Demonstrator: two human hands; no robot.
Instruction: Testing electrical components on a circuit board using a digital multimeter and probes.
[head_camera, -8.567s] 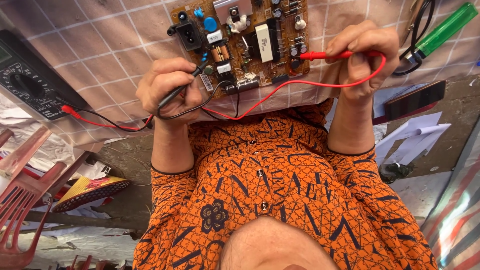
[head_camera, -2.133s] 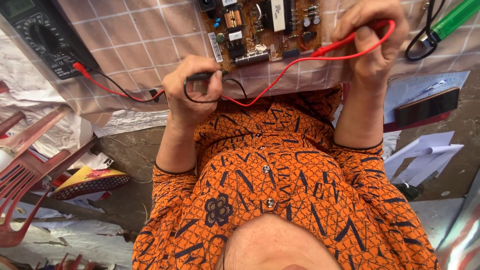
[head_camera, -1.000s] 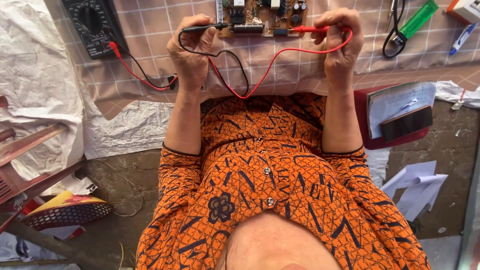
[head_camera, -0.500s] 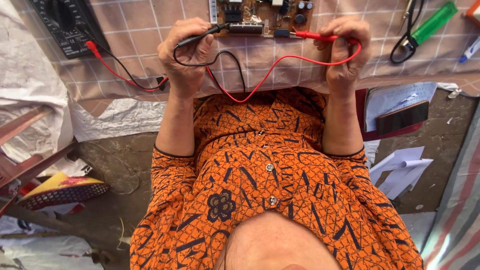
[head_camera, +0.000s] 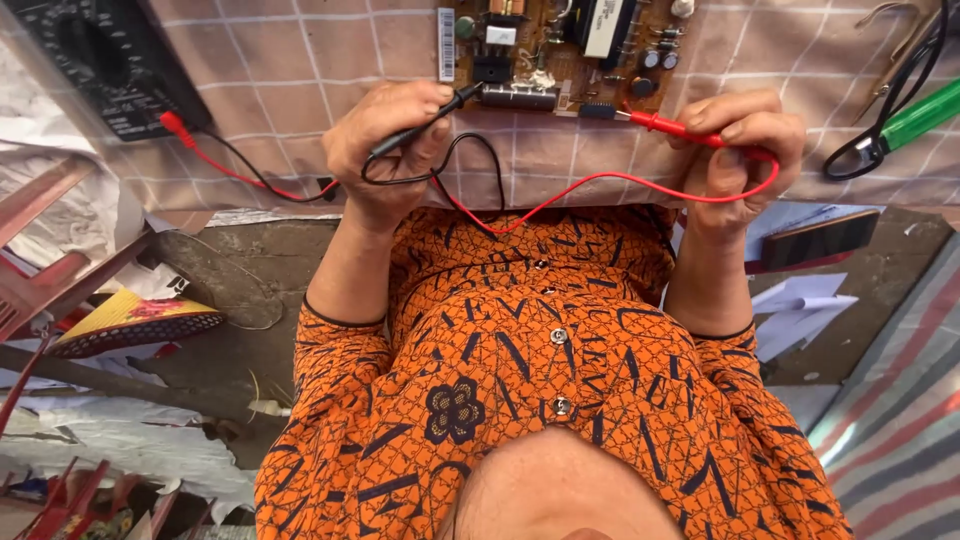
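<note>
— Between the two hands, what sits at the fingertips?
— A brown circuit board (head_camera: 560, 45). The left hand (head_camera: 385, 150) pinches a black probe (head_camera: 425, 125), the right hand (head_camera: 745, 150) a red probe (head_camera: 670, 122), tips angled onto its components for contact.
— And the meter?
— The black multimeter (head_camera: 95, 65) lies beyond the left fingers, leads trailing.

From my remote seat I see an orange patterned button-up shirt (head_camera: 540, 400) covering the torso. Dark navy strokes and interlocking line shapes run all over the cloth. A dark flower motif (head_camera: 455, 410) sits just left of the row of small round silver buttons (head_camera: 558, 337) down the middle of the shirt. The sleeves end partway along the forearms, each with a thin dark hem (head_camera: 340, 318). Both hands are bare, without gloves, rings or a watch.
</note>
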